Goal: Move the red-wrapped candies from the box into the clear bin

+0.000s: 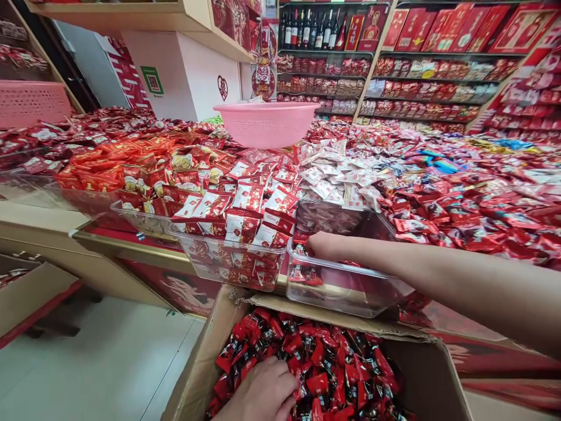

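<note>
My left hand (265,389) is in an open cardboard box (205,351), its fingers curled down into a heap of red-and-black wrapped candies (319,383). The fingertips are partly hidden among the wrappers. Over on the counter, my right hand (326,245) reaches into a clear plastic bin (350,292). Its fingers are closed against a few red-and-black candies (305,273) at the bin's left end. The rest of that bin's floor is bare. Directly left stands another clear bin (236,263), packed with red-and-white packets (248,219).
White packets (339,175) pile up behind the right-hand bin. A pink plastic basket (269,123) sits on the heaps at the back, and another pink basket (33,102) is far left. Red-wrapped candies (477,216) spread to the right. Shelves with wine bottles (311,29) line the back.
</note>
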{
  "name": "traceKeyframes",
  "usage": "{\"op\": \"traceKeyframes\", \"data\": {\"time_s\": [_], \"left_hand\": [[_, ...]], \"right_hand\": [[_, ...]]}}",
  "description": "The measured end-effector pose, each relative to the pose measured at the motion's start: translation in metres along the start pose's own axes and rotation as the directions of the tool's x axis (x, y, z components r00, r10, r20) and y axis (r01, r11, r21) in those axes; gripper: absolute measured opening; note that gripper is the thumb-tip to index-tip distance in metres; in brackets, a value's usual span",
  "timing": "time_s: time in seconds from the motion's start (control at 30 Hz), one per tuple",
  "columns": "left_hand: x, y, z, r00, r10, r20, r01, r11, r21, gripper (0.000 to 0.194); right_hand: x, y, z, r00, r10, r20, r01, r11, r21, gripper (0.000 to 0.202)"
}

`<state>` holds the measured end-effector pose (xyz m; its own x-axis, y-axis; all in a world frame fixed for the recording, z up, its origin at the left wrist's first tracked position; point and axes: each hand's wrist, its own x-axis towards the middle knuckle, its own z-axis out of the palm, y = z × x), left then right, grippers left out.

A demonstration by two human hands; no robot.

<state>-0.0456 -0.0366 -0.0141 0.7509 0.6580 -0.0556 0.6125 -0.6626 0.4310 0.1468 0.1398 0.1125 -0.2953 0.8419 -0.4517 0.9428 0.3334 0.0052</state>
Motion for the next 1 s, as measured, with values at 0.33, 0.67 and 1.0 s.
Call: {"op": "traceKeyframes", "data": {"time_s": [0.33,0.67,1.0], "left_hand": [[0.005,0.016,-0.023,1.0,0.018,0.006,-0.018,0.998,0.061,0.017],[0.035,0.019,-0.014,0.997,-0.031,-0.076,0.041,0.991,0.129,0.036],[0.028,0.017,-0.021,0.91,-0.204,-0.361,0.057,0.924,-0.377,0.024]], "right_hand": [[-0.125,-0.001,-0.061,0.702,-0.099,-0.705,0.236,0.967,0.099,0.016],[-0.133,-0.061,0.168,0.942,-0.001,-0.336,0.182,0.842,0.508,0.045],[-0.133,-0.056,0.19,0.871,0.102,-0.481,0.302,0.66,0.688,0.009]]}}
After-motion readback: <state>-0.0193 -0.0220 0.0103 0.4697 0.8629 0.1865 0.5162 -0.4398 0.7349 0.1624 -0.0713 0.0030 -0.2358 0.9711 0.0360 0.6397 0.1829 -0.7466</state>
